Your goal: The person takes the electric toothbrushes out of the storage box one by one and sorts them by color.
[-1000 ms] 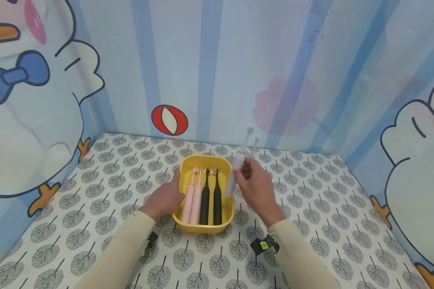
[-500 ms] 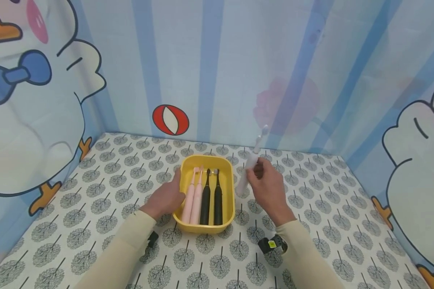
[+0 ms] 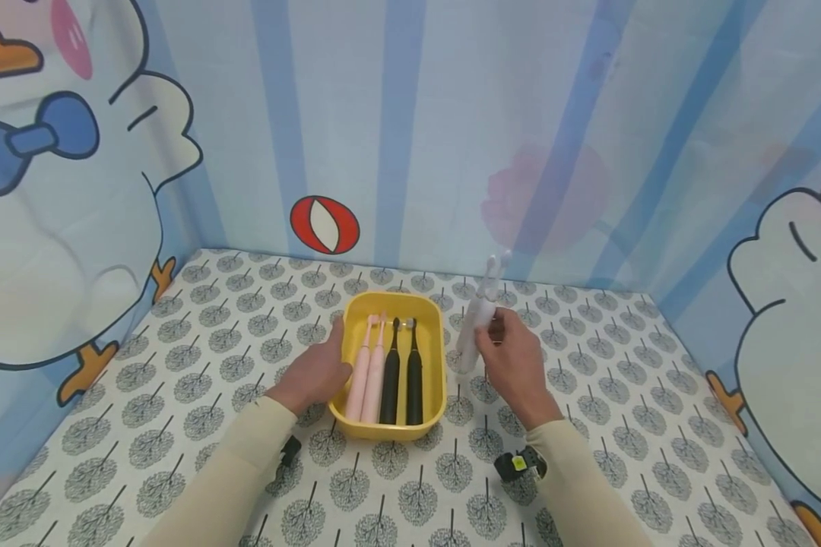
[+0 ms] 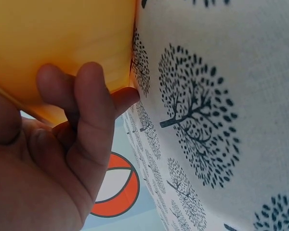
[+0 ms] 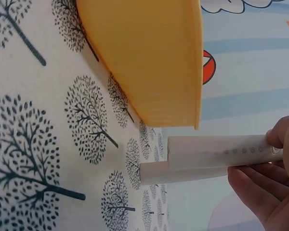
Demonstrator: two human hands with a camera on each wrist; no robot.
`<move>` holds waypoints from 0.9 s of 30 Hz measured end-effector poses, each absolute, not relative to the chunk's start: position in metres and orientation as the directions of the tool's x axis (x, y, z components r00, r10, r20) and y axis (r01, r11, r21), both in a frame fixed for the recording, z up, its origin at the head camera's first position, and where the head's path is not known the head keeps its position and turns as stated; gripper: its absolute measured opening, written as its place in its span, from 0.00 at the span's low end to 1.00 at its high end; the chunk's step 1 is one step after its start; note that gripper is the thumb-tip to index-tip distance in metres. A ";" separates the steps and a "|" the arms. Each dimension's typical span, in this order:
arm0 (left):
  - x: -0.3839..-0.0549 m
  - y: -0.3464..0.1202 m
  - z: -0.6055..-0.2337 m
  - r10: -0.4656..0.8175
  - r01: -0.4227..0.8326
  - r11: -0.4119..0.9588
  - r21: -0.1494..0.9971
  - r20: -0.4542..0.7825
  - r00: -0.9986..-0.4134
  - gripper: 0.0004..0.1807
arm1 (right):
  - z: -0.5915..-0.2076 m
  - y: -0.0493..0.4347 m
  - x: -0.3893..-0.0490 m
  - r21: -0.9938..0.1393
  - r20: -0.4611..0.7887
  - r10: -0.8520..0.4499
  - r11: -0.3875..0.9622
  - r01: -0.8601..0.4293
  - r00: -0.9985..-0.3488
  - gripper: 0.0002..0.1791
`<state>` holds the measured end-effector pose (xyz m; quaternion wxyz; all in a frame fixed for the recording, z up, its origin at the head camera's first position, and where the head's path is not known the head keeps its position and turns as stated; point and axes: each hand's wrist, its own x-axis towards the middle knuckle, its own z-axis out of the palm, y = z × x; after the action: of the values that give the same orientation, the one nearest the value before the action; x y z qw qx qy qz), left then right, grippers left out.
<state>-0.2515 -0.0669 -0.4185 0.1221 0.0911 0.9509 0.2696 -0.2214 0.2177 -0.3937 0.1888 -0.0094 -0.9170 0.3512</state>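
Observation:
A yellow bin [image 3: 386,433] stands on the table, with two pink electric toothbrushes [image 3: 366,384] and two black electric toothbrushes [image 3: 414,387] lying side by side inside. My left hand [image 3: 313,374] grips its left side, thumb at the rim and fingers against the outer wall [image 4: 86,33]. Just right of the bin, my right hand [image 3: 515,361] pinches two white electric toothbrushes between thumb and fingers, heads upward and tilted. In the right wrist view, the nearer white toothbrush [image 5: 216,151] has a row of marks on its handle; the other white toothbrush [image 5: 159,174] shows behind it.
A white cloth with a tree print [image 3: 410,497] covers the table. Behind it hangs a blue striped curtain [image 3: 445,137] with cartoon ducks and a red ball [image 3: 324,225]. Black wrist devices sit near both cuffs.
My right hand has moved right with the white toothbrushes, from over the bin's right edge to beside it, and the brushes have dipped slightly. The left hand stays on the bin.

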 end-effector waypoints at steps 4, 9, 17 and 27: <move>-0.253 -0.068 -0.421 0.244 0.114 0.837 0.535 -0.179 -0.953 0.47 | -0.397 0.219 -0.222 -0.633 0.342 0.141 0.765 -0.118 -0.929 0.23; -0.253 -0.068 -0.421 0.246 0.116 0.840 0.530 -0.180 -0.952 0.47 | -0.402 0.220 -0.223 -0.643 0.331 0.124 0.756 -0.127 -0.936 0.23; -0.253 -0.068 -0.420 0.251 0.127 0.841 0.526 -0.172 -0.953 0.47 | -0.411 0.220 -0.226 -0.650 0.306 0.101 0.749 -0.131 -0.947 0.24; -0.252 -0.068 -0.420 0.251 0.125 0.836 0.534 -0.170 -0.953 0.47 | -0.417 0.220 -0.225 -0.653 0.315 0.079 0.741 -0.155 -0.946 0.23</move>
<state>-0.2520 -0.0679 -0.4195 0.1174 0.0988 0.9510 0.2684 -0.2254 0.2204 -0.4168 0.1630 0.0209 -0.9186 0.3593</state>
